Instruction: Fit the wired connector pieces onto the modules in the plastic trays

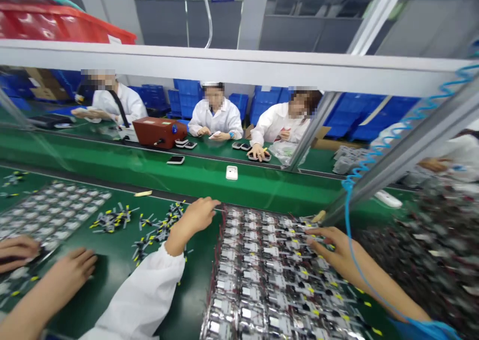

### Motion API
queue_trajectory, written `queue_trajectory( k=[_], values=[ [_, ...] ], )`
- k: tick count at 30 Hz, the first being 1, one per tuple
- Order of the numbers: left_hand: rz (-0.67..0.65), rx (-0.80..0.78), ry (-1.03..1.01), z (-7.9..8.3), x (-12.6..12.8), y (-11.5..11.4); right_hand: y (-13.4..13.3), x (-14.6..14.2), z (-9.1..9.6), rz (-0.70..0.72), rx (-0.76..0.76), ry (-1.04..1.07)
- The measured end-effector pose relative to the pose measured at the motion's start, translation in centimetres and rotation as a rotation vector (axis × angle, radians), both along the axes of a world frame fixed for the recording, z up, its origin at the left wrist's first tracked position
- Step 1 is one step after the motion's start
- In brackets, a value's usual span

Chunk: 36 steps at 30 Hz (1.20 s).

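Right hand (333, 245) low over the far right side of a clear plastic tray (207, 320), thumb and forefinger set a narrow gap apart among the small wired parts (249, 290) packed there in rows. Left hand (195, 220) at the far left corner of the same tray, fingers bunched, forefinger pointing right. With the blur and such small pieces, impossible to tell of either hand whether gripping something or merely touching.

Between the two hands and nearer the body, the tray, apparently running lengthwise away from the body, near end cut off by the bottom of the view. Right hand the closer of the two to the rows, right at the outermost ones with their yellow tips; left hand only just beside the corner.

Under the tray, a dark green counter (189, 300). To the left, loose yellow-tipped pieces (112, 219) in heaps, then a second tray (56, 205) with a co-worker's hands (73, 270) close by. To the right, past a blue hose (347, 215), a dark heap (422, 255) of wired pieces.

Beyond, a brighter green strip with a white case (232, 170) on top; across that, people in white coats (220, 120). Overhead, a white shelf (224, 66) and, at the left, a red bin (63, 23).
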<state>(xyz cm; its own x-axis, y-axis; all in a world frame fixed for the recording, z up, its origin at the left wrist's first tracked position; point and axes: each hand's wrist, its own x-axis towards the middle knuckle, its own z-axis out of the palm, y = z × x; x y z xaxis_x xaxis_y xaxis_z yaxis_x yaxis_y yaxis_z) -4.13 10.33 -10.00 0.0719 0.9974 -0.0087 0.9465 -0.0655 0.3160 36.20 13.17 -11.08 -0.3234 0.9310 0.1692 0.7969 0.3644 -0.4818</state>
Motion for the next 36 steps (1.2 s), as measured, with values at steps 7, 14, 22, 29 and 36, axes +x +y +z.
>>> queue_trajectory(
  k=[7,14,22,29,36],
  values=[
    [0.370,-0.115,0.149,-2.4,-5.7,-4.5,0.5,-1.2,-0.6,0.009,-0.085,0.138],
    [0.336,-0.104,0.049,-2.0,-5.5,-4.5,0.0,-1.3,0.1,-0.003,-0.039,0.179],
    [0.192,-0.001,-0.232,1.3,-4.2,-4.8,-1.8,-2.2,2.6,0.107,-0.067,0.137],
    [-0.037,-0.011,-0.913,6.1,4.8,-1.6,-4.2,-8.9,7.1,0.285,0.004,0.197],
    [-0.080,-0.230,-1.292,5.0,11.9,3.2,-1.4,-10.2,7.2,0.214,0.035,0.268]
  ],
)
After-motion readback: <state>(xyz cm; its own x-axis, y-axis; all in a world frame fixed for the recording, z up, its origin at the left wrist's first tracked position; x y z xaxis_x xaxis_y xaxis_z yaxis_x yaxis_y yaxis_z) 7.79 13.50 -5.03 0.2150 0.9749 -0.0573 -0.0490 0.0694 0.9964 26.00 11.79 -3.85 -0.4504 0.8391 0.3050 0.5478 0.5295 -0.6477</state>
